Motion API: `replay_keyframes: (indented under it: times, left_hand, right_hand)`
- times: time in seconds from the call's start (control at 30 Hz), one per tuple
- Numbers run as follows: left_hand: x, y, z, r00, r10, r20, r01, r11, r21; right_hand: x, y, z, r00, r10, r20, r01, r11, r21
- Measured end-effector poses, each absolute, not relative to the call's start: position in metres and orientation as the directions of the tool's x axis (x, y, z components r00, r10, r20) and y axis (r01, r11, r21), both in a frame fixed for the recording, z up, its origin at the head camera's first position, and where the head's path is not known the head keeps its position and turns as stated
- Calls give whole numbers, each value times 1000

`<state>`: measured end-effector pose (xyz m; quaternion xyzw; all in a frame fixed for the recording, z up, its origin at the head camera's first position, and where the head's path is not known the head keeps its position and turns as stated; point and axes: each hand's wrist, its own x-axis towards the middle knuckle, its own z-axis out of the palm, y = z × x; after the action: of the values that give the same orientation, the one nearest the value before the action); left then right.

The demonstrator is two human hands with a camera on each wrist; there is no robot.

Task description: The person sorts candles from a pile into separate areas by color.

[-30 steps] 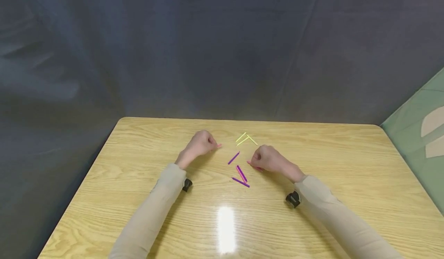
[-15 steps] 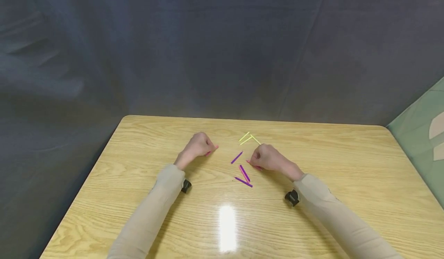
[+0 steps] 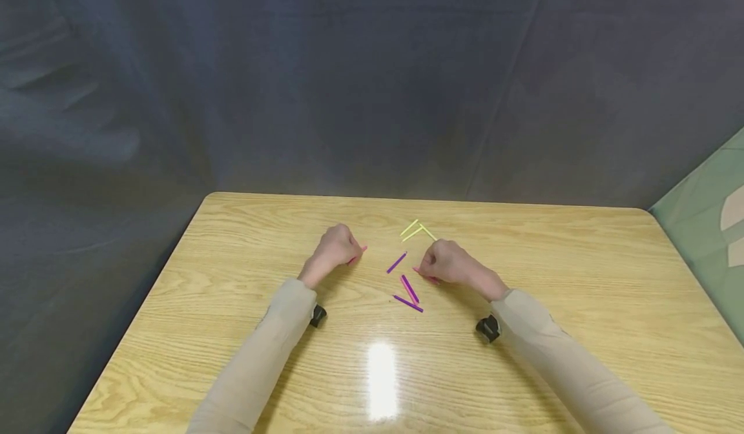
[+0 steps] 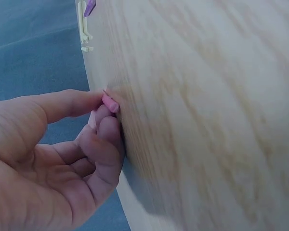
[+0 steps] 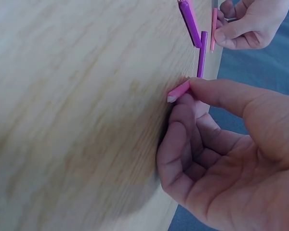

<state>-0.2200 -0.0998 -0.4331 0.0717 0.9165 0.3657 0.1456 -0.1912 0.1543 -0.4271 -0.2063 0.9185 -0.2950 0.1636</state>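
Wood-grain worktop (image 3: 581,259) shone with glare (image 3: 382,381)

One pink stick (image 4: 111,103) was pinched in the left hand (image 3: 337,247), another pink stick (image 5: 178,90) in the right hand (image 3: 453,263). Purple sticks (image 5: 202,54) lay near, yellow sticks (image 3: 412,234) farther back. Dark cloth (image 3: 372,85) hung behind, green fabric (image 3: 697,214) at right.

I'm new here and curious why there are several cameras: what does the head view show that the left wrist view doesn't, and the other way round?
Only the head view shows the right hand, the pink stick it pinches, both sleeves and the green surface. Only the left wrist view shows the palm side of the left hand, with its curled fingers. Both show that hand pinching another pink stick, plus yellow sticks, a purple stick, the wooden table and dark cloth.
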Motion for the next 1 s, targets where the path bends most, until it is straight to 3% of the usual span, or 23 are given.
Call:
replay_keyframes:
  times: [1.0]
  left_hand:
    - [-220,-103,-433,-930,315,-189,85,686,723]
  right_hand:
    - [-196,156,-430,-862,-457,-218,-236,745,-624]
